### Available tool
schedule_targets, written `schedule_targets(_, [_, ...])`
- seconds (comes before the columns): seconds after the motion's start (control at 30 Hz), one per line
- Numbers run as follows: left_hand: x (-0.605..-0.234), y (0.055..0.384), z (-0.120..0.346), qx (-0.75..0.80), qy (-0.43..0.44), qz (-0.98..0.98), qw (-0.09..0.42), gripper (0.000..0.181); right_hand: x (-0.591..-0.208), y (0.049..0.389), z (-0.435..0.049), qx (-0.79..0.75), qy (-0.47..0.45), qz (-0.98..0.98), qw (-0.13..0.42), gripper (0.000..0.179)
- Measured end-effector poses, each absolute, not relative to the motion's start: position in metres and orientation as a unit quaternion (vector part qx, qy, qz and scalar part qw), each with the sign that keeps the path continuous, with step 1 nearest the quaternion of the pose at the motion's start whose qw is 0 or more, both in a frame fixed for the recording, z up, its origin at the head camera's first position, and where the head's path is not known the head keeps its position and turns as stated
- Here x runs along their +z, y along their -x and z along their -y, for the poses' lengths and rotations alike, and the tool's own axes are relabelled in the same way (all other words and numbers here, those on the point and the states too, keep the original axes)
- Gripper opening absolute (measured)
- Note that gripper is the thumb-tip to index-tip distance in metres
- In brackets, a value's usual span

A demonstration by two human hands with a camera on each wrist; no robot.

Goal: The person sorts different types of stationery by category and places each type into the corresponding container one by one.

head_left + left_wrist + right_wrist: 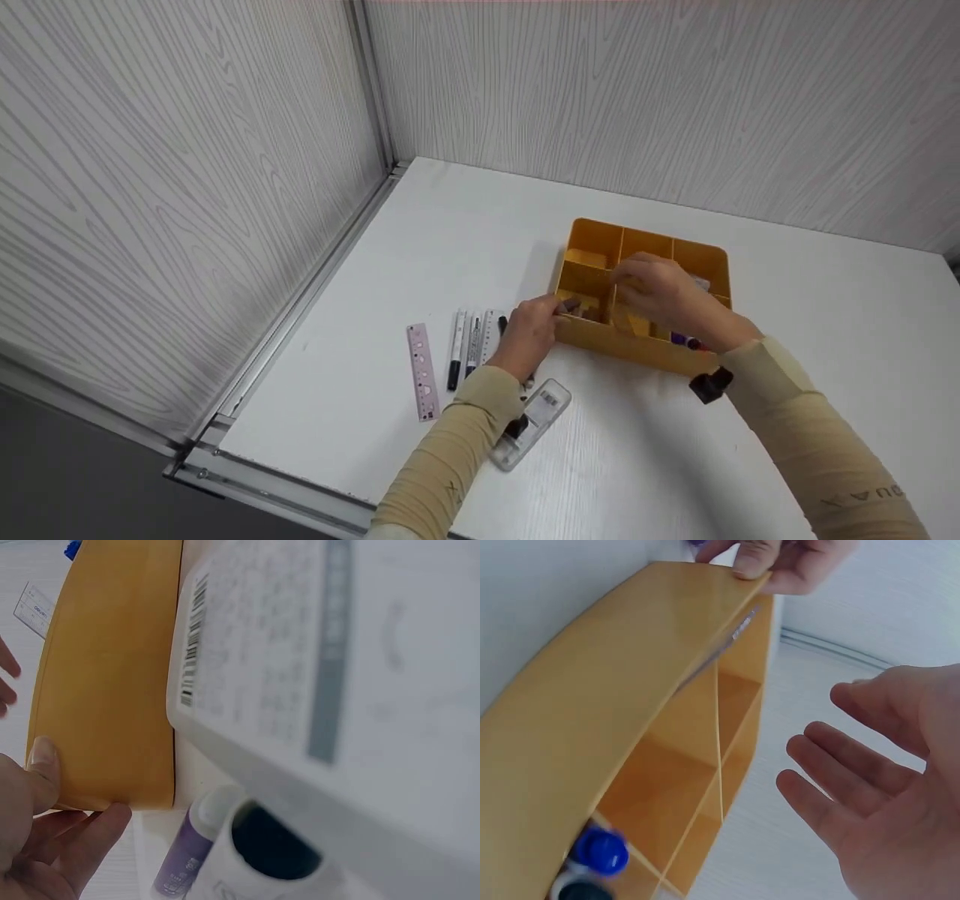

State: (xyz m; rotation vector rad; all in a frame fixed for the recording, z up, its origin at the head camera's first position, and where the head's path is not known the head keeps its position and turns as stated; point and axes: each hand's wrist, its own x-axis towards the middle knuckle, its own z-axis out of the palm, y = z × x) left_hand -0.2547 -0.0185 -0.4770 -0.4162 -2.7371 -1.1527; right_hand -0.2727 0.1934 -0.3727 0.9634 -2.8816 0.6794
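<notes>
Well, at the far left we saw a pink ruler (423, 373) lying flat on the white bench (322, 375). Next to it we saw a white marker (457, 349) with a dark cap, one more marker (473, 346), and then a see-through ruler (490, 334).

Just past those we found the left hand (529, 334). It had hold of the yellow-orange box (637, 350) at the near left corner, with the thumb on the front wall and the fingers round the side. A clear case (534, 424) lay near us on the bench, in front of the box and apart from it.

The box stood on the bench with its top side open, and we could see little rooms in it. Some small grey bits (571, 305) sat in the near left room. The right hand (664, 292) was up over the middle of the box. Its fingers were loose and apart, and we saw nothing in them. By its wrist, a few pens with bright caps (686, 341) stuck up in a near right room.

We guessed the box was hard, smooth plastic, light but a bit slippery. We thought two corners, or two side walls, would be best to hold, since the thin walls inside might bend and the loose bits could slide if it tipped.
</notes>
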Motion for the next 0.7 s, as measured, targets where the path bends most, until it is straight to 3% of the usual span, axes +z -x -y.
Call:
schedule_targets(0.23, [-0.477,0.255,0.019,-0.391,0.136,0.908,0.068,0.007,-0.374,0.238,-0.240,0.272,-0.269,0.916,0.118,0.014])
schedule_targets(0.43, [-0.476,0.254,0.019,-0.411,0.131,0.900,0.056,0.007,-0.394,0.206,-0.272,0.328,-0.147,0.915,0.183,0.015])
schedule_targets(0.57, [-0.476,0.255,0.018,-0.414,0.126,0.900,0.050,0.008,-0.415,0.193,-0.289,0.348,-0.066,0.916,0.188,0.022])
schedule_targets(0.7, [-0.476,0.255,0.017,-0.410,0.121,0.903,0.045,0.008,-0.434,0.187,-0.301,0.370,-0.001,0.919,0.134,0.039])
